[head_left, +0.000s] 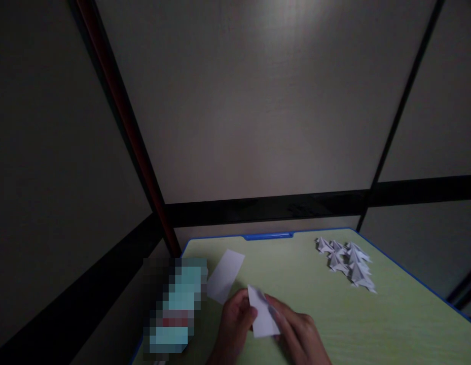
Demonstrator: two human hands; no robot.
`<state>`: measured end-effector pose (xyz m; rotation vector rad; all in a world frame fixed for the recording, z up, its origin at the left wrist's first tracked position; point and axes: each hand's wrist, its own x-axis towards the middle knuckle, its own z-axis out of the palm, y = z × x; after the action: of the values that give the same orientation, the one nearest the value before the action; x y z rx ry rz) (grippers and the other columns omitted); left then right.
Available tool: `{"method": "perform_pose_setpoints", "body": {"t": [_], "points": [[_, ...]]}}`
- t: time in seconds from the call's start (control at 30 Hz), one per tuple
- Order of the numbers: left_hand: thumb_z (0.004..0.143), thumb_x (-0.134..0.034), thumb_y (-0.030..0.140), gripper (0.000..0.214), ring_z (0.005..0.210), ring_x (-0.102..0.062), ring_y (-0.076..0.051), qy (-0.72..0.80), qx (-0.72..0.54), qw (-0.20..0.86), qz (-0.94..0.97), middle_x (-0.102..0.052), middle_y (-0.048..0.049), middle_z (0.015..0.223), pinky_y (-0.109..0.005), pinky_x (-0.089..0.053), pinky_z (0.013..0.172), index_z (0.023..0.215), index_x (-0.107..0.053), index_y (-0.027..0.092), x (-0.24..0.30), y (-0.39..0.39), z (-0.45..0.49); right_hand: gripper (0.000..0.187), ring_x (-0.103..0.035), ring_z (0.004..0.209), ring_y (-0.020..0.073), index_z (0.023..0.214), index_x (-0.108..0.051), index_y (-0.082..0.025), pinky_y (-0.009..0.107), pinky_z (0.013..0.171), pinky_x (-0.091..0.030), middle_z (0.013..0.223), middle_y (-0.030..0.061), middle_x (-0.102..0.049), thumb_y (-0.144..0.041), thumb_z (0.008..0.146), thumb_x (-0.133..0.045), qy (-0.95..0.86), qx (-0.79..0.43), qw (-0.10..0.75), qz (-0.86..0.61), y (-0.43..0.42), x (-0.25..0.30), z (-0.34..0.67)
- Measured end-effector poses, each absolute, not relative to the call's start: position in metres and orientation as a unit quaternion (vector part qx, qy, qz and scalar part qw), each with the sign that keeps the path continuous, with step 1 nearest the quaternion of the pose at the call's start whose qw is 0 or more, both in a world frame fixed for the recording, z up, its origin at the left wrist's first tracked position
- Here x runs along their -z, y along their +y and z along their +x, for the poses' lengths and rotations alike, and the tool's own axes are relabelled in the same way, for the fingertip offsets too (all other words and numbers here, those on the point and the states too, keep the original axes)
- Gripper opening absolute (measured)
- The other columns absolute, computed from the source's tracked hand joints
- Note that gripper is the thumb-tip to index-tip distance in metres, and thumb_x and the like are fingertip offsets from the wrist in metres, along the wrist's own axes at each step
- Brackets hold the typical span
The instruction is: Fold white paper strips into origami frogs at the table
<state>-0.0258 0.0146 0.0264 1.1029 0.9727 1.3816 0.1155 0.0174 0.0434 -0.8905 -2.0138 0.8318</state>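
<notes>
Tabletop (402,319): folded papers (359,274) far right
Teal object (184,299): left, blurred
Left hand (236,320), right hand (297,325): both pinching one paper slip (262,320)

The left hand (235,317) and right hand (299,325) are at the near side of the bench (406,319), with a piece of paper (263,320) between them. A paper sheet (225,276) lies on the bench beyond the left hand, just right of a blurred object (182,304) at the left edge. Folded figures (337,262) cluster at the far right, before the panelled wall (258,111) behind the bench
</notes>
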Motion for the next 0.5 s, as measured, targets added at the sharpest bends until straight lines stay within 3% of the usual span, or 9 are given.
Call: {"method": "perform_pose_setpoints", "body": {"t": [0.07,0.13,0.3,0.5], "points": [[0.057,-0.06,0.037,0.032,0.05,-0.05,-0.012,0.405,-0.568,0.54,0.471,-0.058,-0.003,0.06,-0.019,-0.037,0.043,0.079,-0.054,0.014,-0.028,0.013,-0.024,0.042,-0.049,0.048,0.0128,0.071,-0.057,-0.013,0.02,0.048,-0.042,0.053,0.002,-0.055,-0.037,0.081,-0.024,-0.728,-0.357,0.416,-0.411,0.017,-0.041,0.111],[0.056,-0.062,0.029,0.031,0.051,-0.052,-0.013,0.435,-0.557,0.535,0.464,-0.06,-0.0038,0.063,-0.02,-0.04,0.045,0.081,-0.053,0.014,-0.029,0.012,-0.021,0.047,-0.044,0.044,0.0115,0.055,-0.053,-0.012,0.02,0.042,-0.037,0.046,0.0,-0.047,-0.042,0.079,-0.025,-0.695,-0.386,0.431,-0.428,0.017,-0.039,0.108],[0.061,-0.057,0.026,0.026,0.037,-0.047,-0.01,0.511,-0.525,0.497,0.464,-0.058,-0.0027,0.056,-0.017,-0.031,0.032,0.082,-0.054,0.012,-0.029,0.007,-0.016,0.042,-0.045,0.05,0.0125,0.061,-0.052,-0.011,0.021,0.045,-0.037,0.052,0.0005,-0.049,-0.044,0.076,-0.032,-0.632,-0.473,0.459,-0.407,0.02,-0.038,0.106],[0.064,-0.053,0.026,0.019,0.034,-0.044,-0.009,0.548,-0.522,0.403,0.514,-0.051,0.0004,0.046,-0.017,-0.032,0.032,0.073,-0.06,0.012,-0.02,0.003,-0.014,0.035,-0.041,0.045,0.0096,0.06,-0.051,-0.011,0.019,0.041,-0.032,0.049,-0.0025,-0.045,-0.043,0.071,-0.042,-0.547,-0.561,0.483,-0.39,0.027,-0.035,0.107]]}}
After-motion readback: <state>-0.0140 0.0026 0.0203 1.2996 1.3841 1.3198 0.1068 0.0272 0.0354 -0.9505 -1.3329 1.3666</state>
